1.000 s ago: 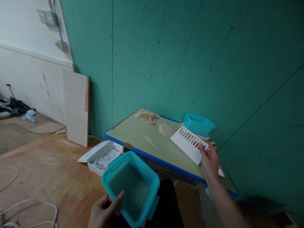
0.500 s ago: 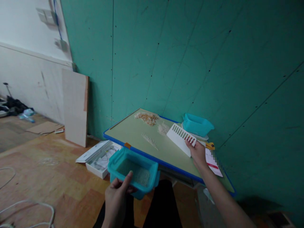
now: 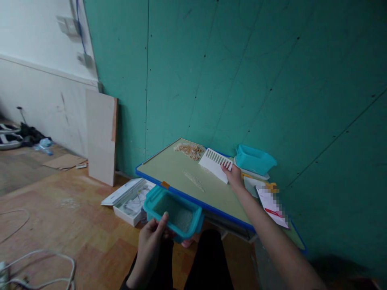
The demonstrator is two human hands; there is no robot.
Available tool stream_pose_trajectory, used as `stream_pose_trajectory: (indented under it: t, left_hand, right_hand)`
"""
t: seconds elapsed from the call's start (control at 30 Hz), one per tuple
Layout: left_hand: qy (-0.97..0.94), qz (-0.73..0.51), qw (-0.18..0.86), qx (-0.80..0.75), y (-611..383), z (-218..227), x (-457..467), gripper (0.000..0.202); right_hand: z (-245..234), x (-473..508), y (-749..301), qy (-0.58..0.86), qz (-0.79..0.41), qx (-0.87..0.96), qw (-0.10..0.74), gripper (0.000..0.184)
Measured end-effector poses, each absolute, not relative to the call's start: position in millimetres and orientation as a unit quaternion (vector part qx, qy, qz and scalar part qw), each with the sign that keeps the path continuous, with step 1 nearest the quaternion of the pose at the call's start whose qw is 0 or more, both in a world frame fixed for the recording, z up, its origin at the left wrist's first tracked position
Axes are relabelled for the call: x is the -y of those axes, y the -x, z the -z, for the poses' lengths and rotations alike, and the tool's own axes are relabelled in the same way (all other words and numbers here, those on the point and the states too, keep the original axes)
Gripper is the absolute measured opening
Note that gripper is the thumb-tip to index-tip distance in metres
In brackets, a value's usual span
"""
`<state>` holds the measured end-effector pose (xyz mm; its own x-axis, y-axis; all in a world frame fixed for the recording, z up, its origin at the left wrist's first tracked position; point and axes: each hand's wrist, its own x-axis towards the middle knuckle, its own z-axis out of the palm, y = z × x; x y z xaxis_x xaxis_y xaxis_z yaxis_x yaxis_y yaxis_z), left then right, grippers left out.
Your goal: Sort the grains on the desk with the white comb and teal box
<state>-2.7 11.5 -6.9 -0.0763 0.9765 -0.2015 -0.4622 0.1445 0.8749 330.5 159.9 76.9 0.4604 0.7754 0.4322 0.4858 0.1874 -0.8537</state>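
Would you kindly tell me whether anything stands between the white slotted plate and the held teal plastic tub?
Yes: a thin strip of pale grains and the blue table edge lie between the plate and tub.

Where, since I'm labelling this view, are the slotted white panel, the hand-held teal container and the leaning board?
Slotted white panel (image 3: 214, 168), head view: solid part below its slots.
Hand-held teal container (image 3: 183, 233), head view: near rim.
Leaning board (image 3: 101, 139), head view: broad pale face.

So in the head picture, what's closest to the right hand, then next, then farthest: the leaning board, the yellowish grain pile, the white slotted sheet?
1. White slotted sheet: held in the right hand.
2. Yellowish grain pile: left, on the table.
3. Leaning board: far left, past the table.
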Motion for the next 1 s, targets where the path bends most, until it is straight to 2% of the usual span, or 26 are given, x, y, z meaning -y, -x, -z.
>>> stream_pose_trajectory:
  t: [0.4,0.63,1.0]
  left_hand:
    - [-0.284,-0.573,0.64,-0.425,3.6,16.3,-6.5,0.057]
    - [-0.283,-0.572,0.642,-0.426,4.6,20.4,-10.7,0.058]
    - [-0.269,-0.57,0.65,-0.425,2.8,3.5,-19.9,0.06]
  right_hand:
    - [-65.1,-187.5,-305.2,0.569,-0.232,0.428,0.662,0.047]
    - [-66.3,-175.9,-280.7,0.57,-0.275,0.429,0.645,0.048]
    - [-56.2,-161.8,-253.8,0.562,-0.292,0.445,0.633,0.046]
